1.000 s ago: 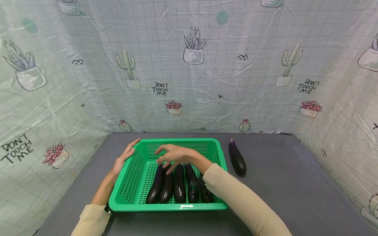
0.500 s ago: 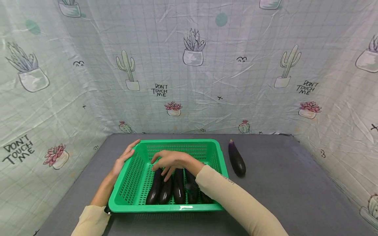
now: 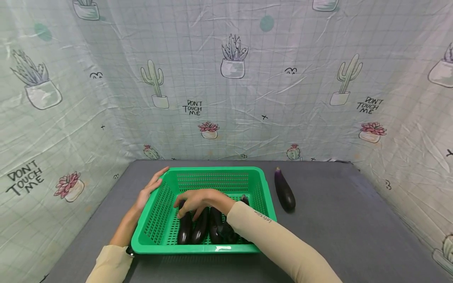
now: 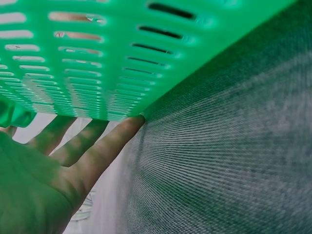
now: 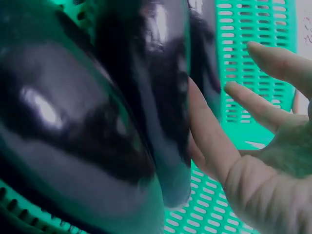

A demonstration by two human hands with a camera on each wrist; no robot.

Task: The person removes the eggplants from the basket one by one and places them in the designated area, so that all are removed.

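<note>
My left hand (image 3: pixel 143 196) rests against the outer left wall of a green basket (image 3: pixel 159 249), fingers extended along the plastic, presumably to steady it from that side; whether the thumb hooks over the rim I cannot tell. Between that hand and my right forearm, inside the basket, the leftmost eggplant (image 3: pixel 184 232) lies with its far end beneath my right hand (image 3: pixel 199 199), whose fingers and thumb stand parted over it, a spread that seems suited to its width; whether they touch it I cannot tell. More eggplants (image 3: pixel 200 230) lie lengthwise beside it, below my right hand and wrist, likely so that they fit the basket's depth; my right sleeve (image 3: pixel 283 241) hides part of the row. Beyond my right forearm, outside the basket, a lone eggplant (image 3: pixel 285 192) lies on the grey table (image 3: pixel 336 220), well apart from both hands.
</note>
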